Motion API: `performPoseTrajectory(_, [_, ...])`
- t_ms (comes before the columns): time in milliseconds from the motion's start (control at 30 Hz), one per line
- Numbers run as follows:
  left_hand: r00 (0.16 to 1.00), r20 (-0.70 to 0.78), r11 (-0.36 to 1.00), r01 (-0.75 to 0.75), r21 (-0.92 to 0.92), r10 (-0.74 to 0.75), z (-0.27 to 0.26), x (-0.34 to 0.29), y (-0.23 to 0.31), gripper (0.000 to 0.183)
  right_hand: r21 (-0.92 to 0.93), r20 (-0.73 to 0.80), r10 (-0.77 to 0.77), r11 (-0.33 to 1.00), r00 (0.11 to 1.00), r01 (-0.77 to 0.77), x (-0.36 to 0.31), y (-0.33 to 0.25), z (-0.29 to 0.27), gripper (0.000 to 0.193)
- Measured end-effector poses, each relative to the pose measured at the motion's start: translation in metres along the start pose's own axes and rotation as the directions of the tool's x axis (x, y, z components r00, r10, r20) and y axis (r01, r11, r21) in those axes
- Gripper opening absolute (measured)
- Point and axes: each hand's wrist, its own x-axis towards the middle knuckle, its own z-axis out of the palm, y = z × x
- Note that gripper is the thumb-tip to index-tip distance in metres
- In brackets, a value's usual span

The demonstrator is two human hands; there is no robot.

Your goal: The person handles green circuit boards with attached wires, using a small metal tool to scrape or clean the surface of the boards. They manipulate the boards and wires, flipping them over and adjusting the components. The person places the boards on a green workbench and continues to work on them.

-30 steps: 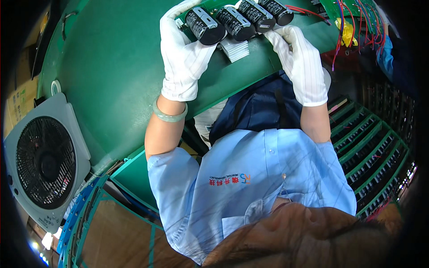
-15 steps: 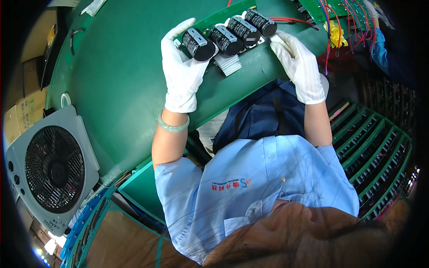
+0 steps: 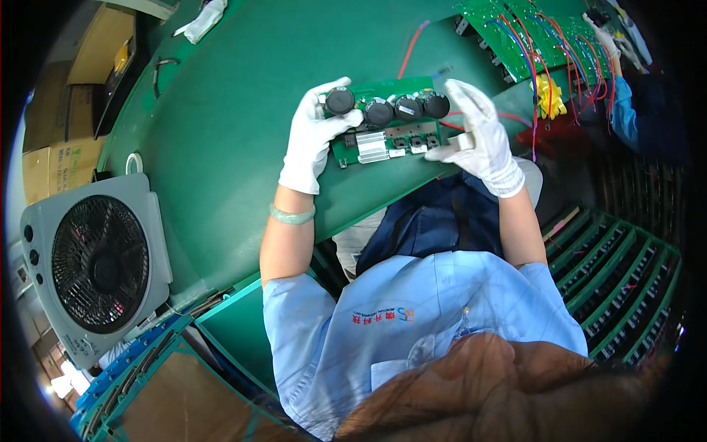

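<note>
Between my white-gloved hands is a green circuit board [image 3: 383,153], tilted so that its component side faces me. Several black cylindrical capacitors [image 3: 378,113] stand in a row along it, their round ends toward me. Below them sit a silver finned heat sink [image 3: 372,146] and small black components. My left hand [image 3: 313,132] is closed around the board's left end, thumb across the front near the capacitors. At the right end, my right hand [image 3: 482,140] grips the board, fingertips by the last capacitor and thumb at the lower edge. Red wires [image 3: 508,118] run from behind the board.
Green matting covers the table [image 3: 236,140]. A grey box fan [image 3: 99,265] stands at left. More green boards [image 3: 508,44] with red and blue wires and yellow tape [image 3: 546,96] lie at far right, near another person's gloved hand [image 3: 604,37]. Racks [image 3: 618,280] of boards stand at lower right.
The board has tipped so the capacitors' ends and the heat sink now face me, and it sits lower in view. My right hand has turned, its fingers now around the right end.
</note>
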Motion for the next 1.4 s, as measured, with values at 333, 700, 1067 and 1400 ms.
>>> performPoseTrajectory(333, [0.998,0.007,0.998,0.057,0.004,-0.057,-0.003,-0.001,-0.002,0.055,0.059,0.16,0.034,0.997,0.987,-0.044,0.015,-0.004,0.011,0.102])
performPoseTrajectory(700, [0.998,-0.013,0.997,0.061,0.043,-0.061,0.002,-0.001,0.001,0.055,0.033,0.007,-0.04,0.999,0.999,0.04,0.013,0.011,0.024,0.088])
performPoseTrajectory(1067, [0.998,0.003,0.997,0.061,0.04,-0.061,0.0,-0.001,0.0,0.055,-0.074,-0.167,-0.013,0.997,0.986,0.0,0.009,-0.003,0.048,0.086])
performPoseTrajectory(1400, [1.0,0.003,0.998,0.025,0.064,-0.026,-0.001,-0.002,-0.001,0.054,0.364,-0.186,0.208,0.922,0.96,-0.13,0.012,0.008,0.029,0.069])
